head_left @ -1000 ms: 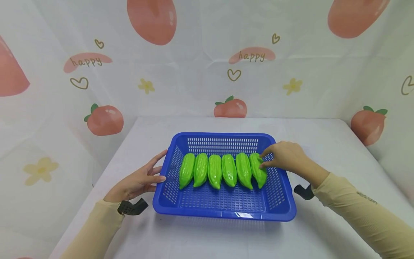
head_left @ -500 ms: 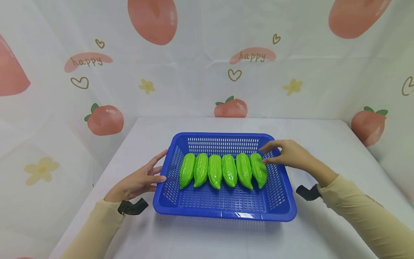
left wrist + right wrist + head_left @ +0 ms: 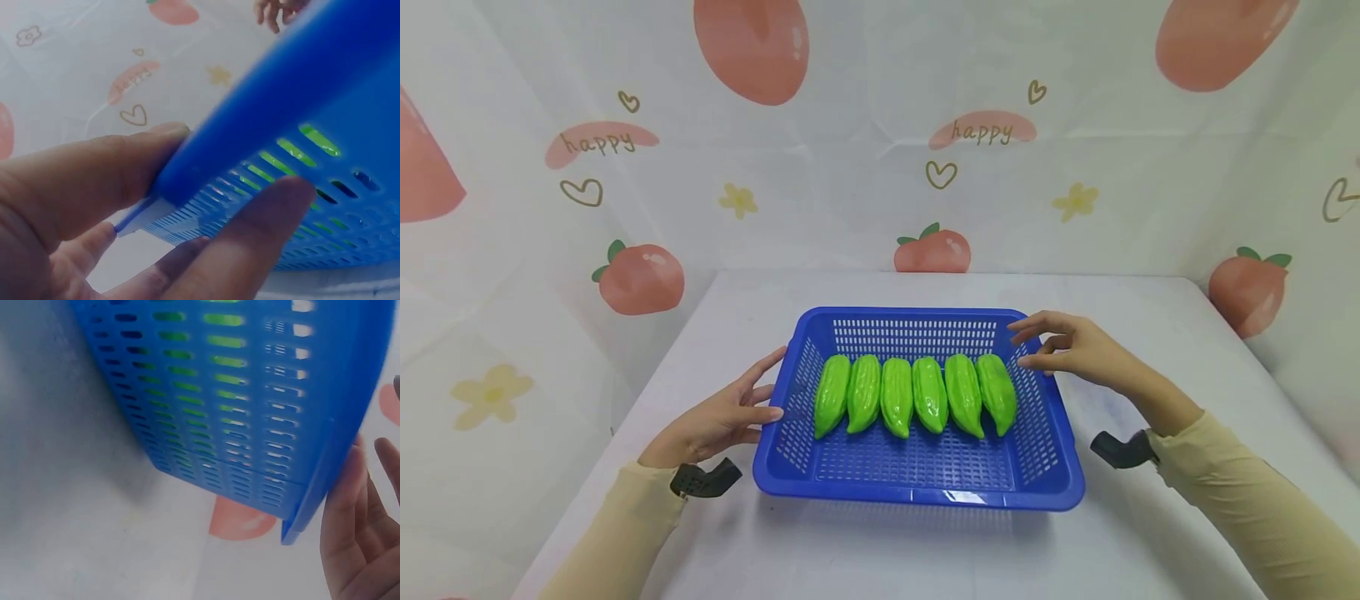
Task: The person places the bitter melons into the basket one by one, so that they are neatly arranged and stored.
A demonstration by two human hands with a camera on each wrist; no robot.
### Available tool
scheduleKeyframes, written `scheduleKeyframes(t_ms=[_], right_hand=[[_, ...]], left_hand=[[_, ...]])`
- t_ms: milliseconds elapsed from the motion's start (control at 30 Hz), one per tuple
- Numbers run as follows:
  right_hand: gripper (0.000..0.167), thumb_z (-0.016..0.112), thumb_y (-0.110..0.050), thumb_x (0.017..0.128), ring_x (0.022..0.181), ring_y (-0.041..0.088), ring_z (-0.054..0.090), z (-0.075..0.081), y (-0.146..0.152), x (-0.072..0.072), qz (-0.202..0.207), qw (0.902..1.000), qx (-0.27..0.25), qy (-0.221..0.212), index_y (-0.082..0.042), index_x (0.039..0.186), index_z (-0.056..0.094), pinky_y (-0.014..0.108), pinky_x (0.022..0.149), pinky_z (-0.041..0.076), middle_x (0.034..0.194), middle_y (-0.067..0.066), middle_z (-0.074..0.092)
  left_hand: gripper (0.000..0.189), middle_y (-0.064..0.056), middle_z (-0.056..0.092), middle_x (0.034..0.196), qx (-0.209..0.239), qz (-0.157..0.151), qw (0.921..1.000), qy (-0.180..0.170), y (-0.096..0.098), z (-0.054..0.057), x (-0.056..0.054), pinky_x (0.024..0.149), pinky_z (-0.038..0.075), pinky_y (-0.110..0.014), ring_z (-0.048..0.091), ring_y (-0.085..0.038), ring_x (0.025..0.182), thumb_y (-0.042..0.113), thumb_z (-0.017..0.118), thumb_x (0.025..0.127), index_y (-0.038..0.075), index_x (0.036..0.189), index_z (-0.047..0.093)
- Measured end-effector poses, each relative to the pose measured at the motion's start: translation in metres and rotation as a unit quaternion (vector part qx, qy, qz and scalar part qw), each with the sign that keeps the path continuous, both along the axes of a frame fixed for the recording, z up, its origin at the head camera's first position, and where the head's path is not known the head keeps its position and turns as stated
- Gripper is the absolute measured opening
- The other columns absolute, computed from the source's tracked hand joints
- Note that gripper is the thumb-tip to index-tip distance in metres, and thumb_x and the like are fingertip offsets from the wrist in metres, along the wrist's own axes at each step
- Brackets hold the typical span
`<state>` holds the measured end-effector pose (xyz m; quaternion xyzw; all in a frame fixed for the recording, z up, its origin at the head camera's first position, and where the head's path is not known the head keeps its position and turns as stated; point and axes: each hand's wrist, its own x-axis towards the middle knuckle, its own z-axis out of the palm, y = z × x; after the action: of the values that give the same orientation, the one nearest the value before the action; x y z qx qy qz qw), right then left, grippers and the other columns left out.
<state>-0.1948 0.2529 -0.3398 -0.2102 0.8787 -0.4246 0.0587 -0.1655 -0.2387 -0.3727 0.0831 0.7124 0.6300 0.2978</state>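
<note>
A blue plastic basket (image 3: pixel 917 492) with slotted walls stands on the white table. Inside it, several glossy green bitter melons (image 3: pixel 897 398) lie side by side in a row, tapered ends toward the near side. My left hand (image 3: pixel 718 421) holds the basket's left rim, thumb on the rim and fingers against the outer wall, as the left wrist view also shows. Over the far right corner of the basket hovers my right hand (image 3: pixel 1067 346), fingers loosely bent with nothing between them. The rightmost bitter melon (image 3: pixel 997 394) lies just below and left of its fingertips.
White cloth (image 3: pixel 850 108) printed with peaches, hearts and flowers hangs behind and beside the table. The white tabletop (image 3: pixel 1150 325) surrounds the basket. A black wrist camera (image 3: pixel 706 479) sits on the left wrist, another black wrist camera (image 3: pixel 1122 450) on the right.
My right hand has left the rightmost bitter melon and moved up and right toward the basket's right rim, its fingers spreading. The left hand and the basket have stayed put.
</note>
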Motion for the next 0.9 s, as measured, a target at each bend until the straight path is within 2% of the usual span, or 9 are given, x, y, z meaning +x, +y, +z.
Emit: scheduleKeyframes(t_ms=[100, 200, 300, 367, 467, 533, 633, 700, 900], right_hand=[[0.051, 0.072, -0.015, 0.087, 0.095, 0.023, 0.069, 0.001, 0.001, 0.002, 0.013, 0.9995, -0.023, 0.015, -0.004, 0.133, 0.053, 0.025, 0.077, 0.057, 0.124, 0.022, 0.061], [0.057, 0.071, -0.011, 0.087, 0.104, 0.029, 0.067, 0.002, 0.001, 0.004, 0.027, 0.9984, -0.043, 0.027, -0.002, 0.138, 0.047, 0.03, 0.083, 0.057, 0.128, 0.024, 0.059], [0.063, 0.069, -0.008, 0.088, 0.113, 0.038, 0.061, 0.004, 0.001, 0.008, 0.042, 0.997, -0.056, 0.032, -0.003, 0.143, 0.039, 0.039, 0.088, 0.056, 0.133, 0.024, 0.054], [0.066, 0.067, -0.007, 0.089, 0.118, 0.042, 0.057, 0.005, 0.002, 0.012, 0.05, 0.9964, -0.061, 0.033, -0.006, 0.147, 0.035, 0.041, 0.09, 0.055, 0.137, 0.024, 0.051], [0.067, 0.063, -0.005, 0.091, 0.122, 0.042, 0.053, 0.008, 0.004, 0.017, 0.056, 0.9953, -0.07, 0.036, -0.011, 0.15, 0.031, 0.034, 0.091, 0.055, 0.14, 0.027, 0.047], [0.065, 0.06, -0.005, 0.094, 0.125, 0.032, 0.054, 0.011, 0.005, 0.021, 0.057, 0.9947, -0.077, 0.038, -0.014, 0.151, 0.031, 0.027, 0.09, 0.054, 0.142, 0.028, 0.045], [0.061, 0.054, -0.004, 0.096, 0.126, 0.012, 0.053, 0.015, 0.006, 0.025, 0.066, 0.9928, -0.089, 0.045, -0.015, 0.151, 0.031, 0.021, 0.089, 0.052, 0.144, 0.027, 0.043], [0.059, 0.051, -0.003, 0.098, 0.126, 0.0, 0.05, 0.018, 0.007, 0.028, 0.072, 0.9917, -0.092, 0.054, -0.015, 0.151, 0.03, 0.018, 0.091, 0.05, 0.146, 0.021, 0.043], [0.053, 0.042, -0.001, 0.1, 0.129, -0.004, 0.045, 0.028, 0.003, 0.039, 0.075, 0.9883, -0.06, 0.118, -0.012, 0.151, 0.031, 0.011, 0.097, 0.04, 0.144, -0.012, 0.047]], left_hand=[[0.088, -0.022, 0.026, 0.156, 0.001, 0.001, 1.0, 0.009, -0.002, -0.002, 0.001, 0.091, 0.053, -0.05, 0.062, -0.033, 0.114, 0.015, 0.063, 0.094, 0.041, 0.154, 0.004], [0.082, -0.021, 0.028, 0.156, -0.009, 0.008, 0.9997, 0.019, -0.003, -0.006, 0.004, 0.092, 0.053, -0.05, 0.061, -0.034, 0.116, 0.018, 0.06, 0.096, 0.041, 0.154, 0.006], [0.073, -0.019, 0.029, 0.156, -0.037, 0.014, 0.9986, 0.037, -0.005, -0.006, 0.007, 0.094, 0.052, -0.05, 0.055, -0.036, 0.124, 0.025, 0.055, 0.099, 0.038, 0.155, 0.009], [0.069, -0.02, 0.03, 0.155, -0.062, 0.016, 0.9966, 0.053, -0.007, -0.004, 0.01, 0.094, 0.052, -0.05, 0.051, -0.039, 0.128, 0.029, 0.053, 0.099, 0.034, 0.155, 0.012], [0.066, -0.022, 0.031, 0.154, -0.092, 0.016, 0.9924, 0.079, -0.009, 0.003, 0.013, 0.095, 0.051, -0.051, 0.046, -0.042, 0.131, 0.033, 0.052, 0.1, 0.028, 0.155, 0.016], [0.065, -0.023, 0.032, 0.153, -0.108, 0.019, 0.989, 0.099, -0.01, 0.009, 0.015, 0.095, 0.052, -0.05, 0.046, -0.044, 0.131, 0.034, 0.051, 0.1, 0.024, 0.155, 0.018], [0.064, -0.025, 0.032, 0.153, -0.138, 0.026, 0.9796, 0.144, -0.011, 0.021, 0.021, 0.092, 0.054, -0.046, 0.046, -0.046, 0.13, 0.034, 0.049, 0.101, 0.02, 0.155, 0.019], [0.064, -0.025, 0.032, 0.152, -0.163, 0.035, 0.9699, 0.177, -0.009, 0.03, 0.025, 0.09, 0.055, -0.043, 0.046, -0.046, 0.13, 0.035, 0.05, 0.101, 0.019, 0.155, 0.02], [0.063, -0.021, 0.036, 0.151, -0.231, 0.06, 0.9342, 0.265, 0.003, 0.06, 0.044, 0.091, 0.053, -0.041, 0.048, -0.043, 0.129, 0.038, 0.049, 0.1, 0.023, 0.155, 0.021]])
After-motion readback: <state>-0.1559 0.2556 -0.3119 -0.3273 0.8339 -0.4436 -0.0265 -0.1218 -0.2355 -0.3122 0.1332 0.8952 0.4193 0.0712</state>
